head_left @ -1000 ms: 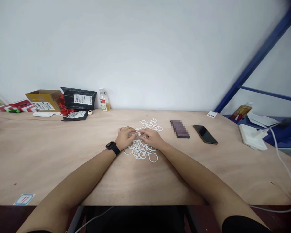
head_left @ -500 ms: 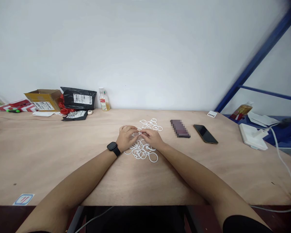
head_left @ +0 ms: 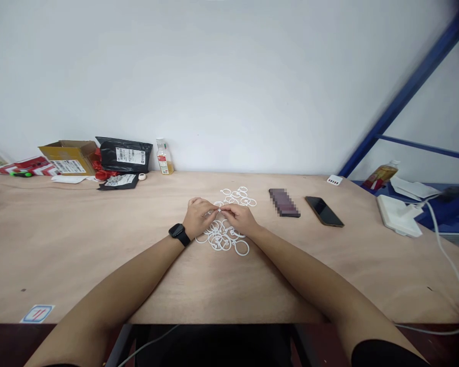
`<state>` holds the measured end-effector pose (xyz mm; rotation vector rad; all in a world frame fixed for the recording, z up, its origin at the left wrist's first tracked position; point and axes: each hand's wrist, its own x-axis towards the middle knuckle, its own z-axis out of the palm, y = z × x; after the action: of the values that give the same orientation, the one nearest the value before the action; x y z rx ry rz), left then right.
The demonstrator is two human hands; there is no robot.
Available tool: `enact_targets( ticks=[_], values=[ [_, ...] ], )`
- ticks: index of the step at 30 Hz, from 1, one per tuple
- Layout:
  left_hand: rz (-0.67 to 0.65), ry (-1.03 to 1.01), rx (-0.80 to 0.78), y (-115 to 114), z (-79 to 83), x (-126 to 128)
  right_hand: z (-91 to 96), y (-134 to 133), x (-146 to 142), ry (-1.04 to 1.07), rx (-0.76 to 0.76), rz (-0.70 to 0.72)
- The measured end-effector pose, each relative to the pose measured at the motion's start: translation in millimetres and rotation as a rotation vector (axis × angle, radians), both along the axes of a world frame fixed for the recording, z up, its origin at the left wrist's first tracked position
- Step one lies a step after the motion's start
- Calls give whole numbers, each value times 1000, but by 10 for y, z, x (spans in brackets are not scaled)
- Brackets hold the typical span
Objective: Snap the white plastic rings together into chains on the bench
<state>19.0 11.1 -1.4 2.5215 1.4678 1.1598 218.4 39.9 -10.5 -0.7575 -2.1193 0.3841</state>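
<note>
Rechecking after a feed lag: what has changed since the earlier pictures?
The bare left hand has shifted slightly rightward, closing the gap to the bare right hand; their fingertips now meet at a small white piece. The scattered round white rings and black rectangular phone stayed put.

The fingertips of the left hand [head_left: 198, 216] and right hand [head_left: 240, 218] have drawn together at the white ring [head_left: 219, 209], narrowing the gap that showed between them a second ago. The right thumb, lower and apart from its index finger then, now sits up close to it. The left hand has rolled slightly, turning more of the watch [head_left: 176, 231] face upward
</note>
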Motion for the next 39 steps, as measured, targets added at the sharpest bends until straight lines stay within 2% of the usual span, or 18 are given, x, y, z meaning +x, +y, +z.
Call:
enact_targets(
  ticks=[11, 18, 23, 26, 29, 31, 35, 39],
  values=[
    [-37, 18, -31, 8, 3, -15, 10, 20, 7, -1, 21, 59],
    [-33, 27, -41, -26, 38, 13, 14, 6, -26, -4, -20, 34],
    [125, -72, -17, 8, 31, 9, 17, 57, 9, 46, 69, -103],
    [262, -99, -78, 56, 6, -43, 4, 157, 115, 34, 90, -219],
    [369, -38, -177, 100, -36, -88, -20, 257, 212, -35, 63, -333],
    [393, 36, -233, 116, -68, -97, -34, 291, 234, -87, 38, -365],
    [378, 113, -282, 119, -113, -77, -39, 258, 179, -105, 66, -305],
    [334, 69, -265, 115, -108, -59, -21, 178, 100, -133, 87, -140]
  ],
)
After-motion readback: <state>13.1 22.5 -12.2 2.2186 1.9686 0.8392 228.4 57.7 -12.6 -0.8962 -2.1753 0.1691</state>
